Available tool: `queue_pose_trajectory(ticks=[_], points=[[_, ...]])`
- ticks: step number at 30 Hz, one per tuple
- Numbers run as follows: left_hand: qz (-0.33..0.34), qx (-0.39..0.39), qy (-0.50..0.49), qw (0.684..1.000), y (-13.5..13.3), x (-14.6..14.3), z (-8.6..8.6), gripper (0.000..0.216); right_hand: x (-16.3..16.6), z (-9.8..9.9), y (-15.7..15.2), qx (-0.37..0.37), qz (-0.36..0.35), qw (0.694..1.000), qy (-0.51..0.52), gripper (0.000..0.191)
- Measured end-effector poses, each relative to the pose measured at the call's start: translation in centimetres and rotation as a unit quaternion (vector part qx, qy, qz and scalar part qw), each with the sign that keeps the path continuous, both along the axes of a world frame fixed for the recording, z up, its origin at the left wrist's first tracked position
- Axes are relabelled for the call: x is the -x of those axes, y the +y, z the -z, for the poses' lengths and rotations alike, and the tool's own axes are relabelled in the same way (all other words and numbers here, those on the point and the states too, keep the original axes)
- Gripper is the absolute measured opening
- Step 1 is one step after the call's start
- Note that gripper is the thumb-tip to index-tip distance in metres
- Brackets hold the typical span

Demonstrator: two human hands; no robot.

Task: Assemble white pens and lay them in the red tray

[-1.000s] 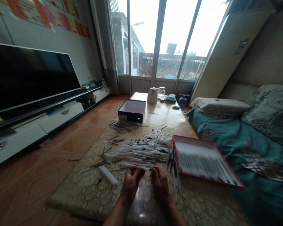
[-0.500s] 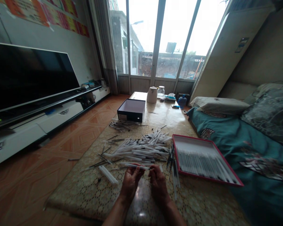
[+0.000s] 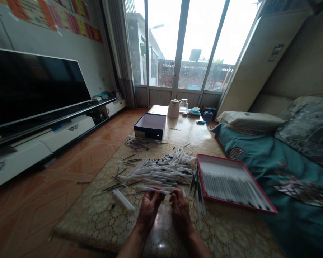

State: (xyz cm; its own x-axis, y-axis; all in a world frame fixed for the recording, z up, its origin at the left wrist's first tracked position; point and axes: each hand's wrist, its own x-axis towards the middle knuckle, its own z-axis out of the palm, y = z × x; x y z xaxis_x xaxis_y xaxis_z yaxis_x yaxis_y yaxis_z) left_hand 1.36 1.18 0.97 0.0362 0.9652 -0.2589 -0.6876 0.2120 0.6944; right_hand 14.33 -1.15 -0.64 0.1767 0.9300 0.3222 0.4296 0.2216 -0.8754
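Head: pen (image 3: 164, 192) crosswise, dark end right

We see two bare forearms rise from the bottom edge, the left forearm (image 3: 136, 238) and right forearm (image 3: 195, 242) leaning inward. At lower centre, our left grip (image 3: 149, 204) pinches, thumb uppermost; our right grip (image 3: 179, 205), just apart, curls its fingers toward it.

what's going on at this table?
A person is handling one slim white pen in both hands: the left hand grips the barrel, the right hand's fingers are at its dark end. A loose pile of similar pens lies just beyond. To the right, a red-rimmed box holds more, laid side by side. A dark box stands farther back, left.
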Motion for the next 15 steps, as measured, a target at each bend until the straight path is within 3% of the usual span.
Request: queue_pose_trajectory(ticks=[7,12,15], points=[[0.024,-0.026,-0.009,0.999,-0.02,0.04,0.47,0.02,-0.02,0.52,0.15,0.017,0.007,1.0,-0.007,0.033],[0.016,-0.017,-0.01,1.0,0.03,0.01,0.48,0.02,0.04,0.23,0.12,0.01,-0.007,1.0,0.0,0.023],[0.02,-0.022,-0.004,1.0,0.04,-0.01,0.49,0.02,0.05,0.26,0.1,0.015,-0.004,1.0,-0.018,0.03]])
